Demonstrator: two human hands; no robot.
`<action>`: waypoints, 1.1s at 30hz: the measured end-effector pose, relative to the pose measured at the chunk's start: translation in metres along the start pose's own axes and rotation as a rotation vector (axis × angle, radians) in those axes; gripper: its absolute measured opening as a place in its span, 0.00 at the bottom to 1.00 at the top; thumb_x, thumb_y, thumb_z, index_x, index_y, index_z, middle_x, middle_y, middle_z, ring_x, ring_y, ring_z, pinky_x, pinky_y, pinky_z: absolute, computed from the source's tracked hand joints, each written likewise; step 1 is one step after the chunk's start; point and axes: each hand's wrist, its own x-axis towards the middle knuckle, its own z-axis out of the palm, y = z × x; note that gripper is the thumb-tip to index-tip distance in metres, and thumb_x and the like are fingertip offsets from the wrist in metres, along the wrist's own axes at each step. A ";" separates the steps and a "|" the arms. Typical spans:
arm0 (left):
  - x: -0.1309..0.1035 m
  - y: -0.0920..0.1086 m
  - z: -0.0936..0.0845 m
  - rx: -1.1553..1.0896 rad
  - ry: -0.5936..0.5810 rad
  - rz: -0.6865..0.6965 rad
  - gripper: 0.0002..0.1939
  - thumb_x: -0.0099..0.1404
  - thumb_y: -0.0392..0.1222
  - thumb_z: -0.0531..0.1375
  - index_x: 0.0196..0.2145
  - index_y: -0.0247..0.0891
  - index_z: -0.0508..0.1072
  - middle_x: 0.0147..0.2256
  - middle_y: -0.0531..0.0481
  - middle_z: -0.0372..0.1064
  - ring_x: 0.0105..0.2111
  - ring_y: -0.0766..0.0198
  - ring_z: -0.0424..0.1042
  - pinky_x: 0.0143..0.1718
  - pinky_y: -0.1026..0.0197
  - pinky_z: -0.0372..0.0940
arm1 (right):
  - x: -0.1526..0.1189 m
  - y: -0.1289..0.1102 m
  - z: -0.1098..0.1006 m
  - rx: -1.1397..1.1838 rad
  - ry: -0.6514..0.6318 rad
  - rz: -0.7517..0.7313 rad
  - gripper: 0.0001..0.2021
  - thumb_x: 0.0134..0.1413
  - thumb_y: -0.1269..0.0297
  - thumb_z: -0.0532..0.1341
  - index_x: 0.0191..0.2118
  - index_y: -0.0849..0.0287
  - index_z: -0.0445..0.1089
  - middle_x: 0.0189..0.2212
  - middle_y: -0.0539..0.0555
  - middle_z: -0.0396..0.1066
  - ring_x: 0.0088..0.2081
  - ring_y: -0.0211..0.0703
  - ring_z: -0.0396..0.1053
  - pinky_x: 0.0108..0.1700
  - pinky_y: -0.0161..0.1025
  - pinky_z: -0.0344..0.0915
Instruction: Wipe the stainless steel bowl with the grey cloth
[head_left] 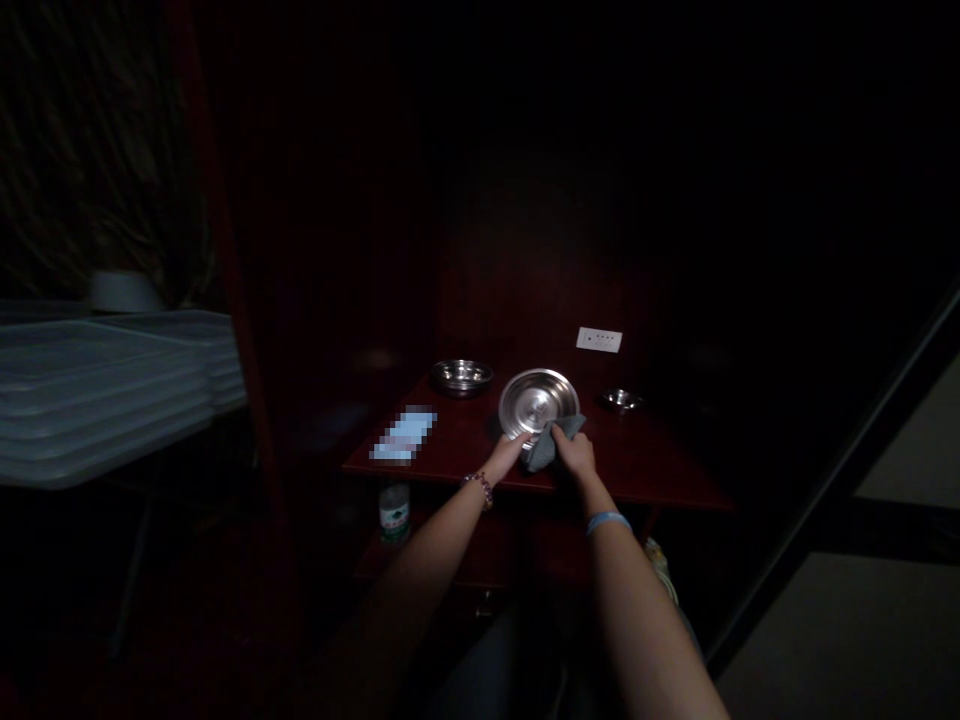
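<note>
A shiny round metal bowl [537, 398] is tilted up toward me above the dark red shelf [457, 448]. My left hand [507, 456] grips its lower left rim, thumb on the near side. In my right hand [574, 452] a grey cloth [541, 449] is pinched, lying against the bowl's lower right rim. The fingers behind the cloth are hidden. Farther back on the left sits another metal bowl, perhaps a stack [461, 378]. To the right stands a small metal bowl [622, 401].
A blurred-out bright rectangle [403, 435] lies at the shelf's left. Below is a bottle with a green label [394, 514]. A white wall socket [599, 340] is at the back. Stacked translucent plastic trays or lids [105, 390] stand left, beyond the dark side panel.
</note>
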 end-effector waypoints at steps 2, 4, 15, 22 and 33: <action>0.001 -0.001 0.000 -0.001 0.029 -0.003 0.18 0.58 0.45 0.63 0.45 0.34 0.77 0.48 0.37 0.77 0.54 0.45 0.72 0.62 0.45 0.59 | 0.002 0.001 0.000 0.015 -0.019 0.013 0.28 0.63 0.45 0.54 0.49 0.67 0.76 0.48 0.69 0.75 0.54 0.56 0.72 0.54 0.40 0.67; 0.002 -0.003 -0.001 -0.008 0.062 -0.004 0.20 0.57 0.45 0.63 0.45 0.33 0.77 0.49 0.37 0.76 0.54 0.46 0.72 0.62 0.46 0.59 | 0.004 0.003 0.000 0.031 -0.039 0.017 0.27 0.62 0.46 0.55 0.48 0.66 0.76 0.48 0.67 0.76 0.54 0.55 0.72 0.54 0.39 0.67; 0.003 0.000 -0.005 -0.004 0.079 -0.007 0.28 0.60 0.52 0.62 0.55 0.37 0.74 0.55 0.42 0.72 0.60 0.49 0.67 0.64 0.50 0.58 | 0.006 0.015 -0.022 0.000 -0.017 0.037 0.28 0.59 0.43 0.56 0.50 0.63 0.76 0.49 0.67 0.75 0.54 0.57 0.72 0.54 0.44 0.67; 0.005 -0.001 -0.004 -0.002 0.084 -0.041 0.33 0.66 0.62 0.54 0.59 0.36 0.70 0.61 0.41 0.66 0.64 0.52 0.62 0.68 0.50 0.51 | 0.009 0.019 -0.023 0.020 -0.001 0.006 0.27 0.59 0.44 0.57 0.49 0.64 0.77 0.47 0.66 0.76 0.52 0.55 0.73 0.52 0.42 0.68; -0.010 0.015 0.001 0.091 -0.033 0.111 0.37 0.61 0.51 0.63 0.66 0.39 0.60 0.63 0.43 0.62 0.65 0.51 0.58 0.68 0.53 0.49 | 0.015 0.021 -0.015 0.054 0.043 0.026 0.27 0.62 0.46 0.54 0.50 0.64 0.76 0.48 0.65 0.76 0.53 0.53 0.73 0.53 0.39 0.68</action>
